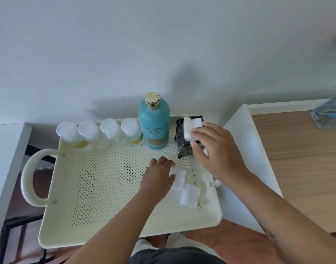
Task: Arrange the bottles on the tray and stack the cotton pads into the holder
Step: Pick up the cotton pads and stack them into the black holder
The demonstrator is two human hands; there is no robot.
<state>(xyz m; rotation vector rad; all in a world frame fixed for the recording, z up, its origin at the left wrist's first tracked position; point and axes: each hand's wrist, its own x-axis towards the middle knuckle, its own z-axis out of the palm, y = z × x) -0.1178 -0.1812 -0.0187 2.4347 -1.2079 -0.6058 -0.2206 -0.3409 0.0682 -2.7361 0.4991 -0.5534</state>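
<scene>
A cream perforated tray (pixel 91 187) carries everything. Along its far edge stand several small clear bottles (pixel 110 133) with white caps, then a tall teal bottle (pixel 154 124) with a gold cap. To the right of it sits the black ornate holder (pixel 182 147). My right hand (pixel 215 149) grips a white cotton pad (pixel 191 128) at the holder's open top, the pad partly inside. My left hand (pixel 159 176) pinches the edge of another cotton pad (pixel 178 178) lying on the tray floor. A third pad (pixel 190 196) lies just in front of it, untouched.
The tray has a looped handle (pixel 29 178) on its left and rests across white surfaces (pixel 245 141). A wooden tabletop (pixel 300 161) lies to the right, with a clear glass object (pixel 329 115) at its far corner. A plain wall stands behind.
</scene>
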